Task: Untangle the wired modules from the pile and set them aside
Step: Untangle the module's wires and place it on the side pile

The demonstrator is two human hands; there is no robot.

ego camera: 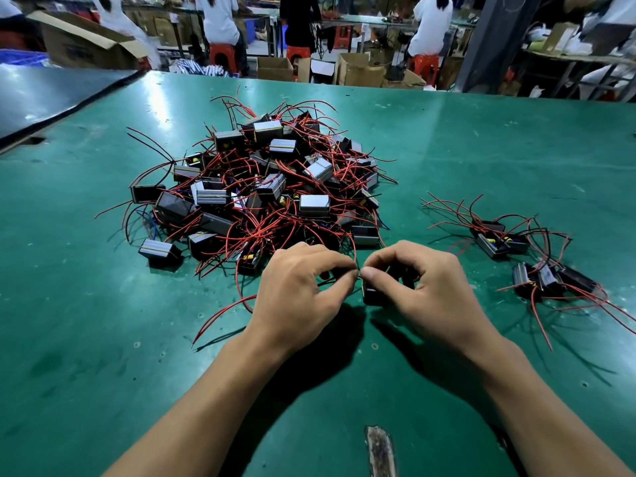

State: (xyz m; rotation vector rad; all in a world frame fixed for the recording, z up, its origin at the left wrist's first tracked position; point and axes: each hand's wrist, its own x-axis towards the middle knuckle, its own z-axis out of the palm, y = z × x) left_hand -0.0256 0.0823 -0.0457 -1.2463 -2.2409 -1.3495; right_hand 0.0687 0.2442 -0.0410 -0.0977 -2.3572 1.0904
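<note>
Right hand point(425, 290) curls round a black module point(373, 296) at the near edge of the pile point(261, 187); left hand point(299, 290) pinches a red wire point(354, 254) beside it. Mid-untangle, I reckon. Next: ease the wire free w/o dragging the heap, then over to the sorted modules point(509, 242) on the rt. Fingers hide most of the module, so can't tell whose wire this is.

Beyond the green table point(103, 339), people point(218, 18) sit on red stools point(223, 55) near cardboard boxes point(359, 70).
</note>
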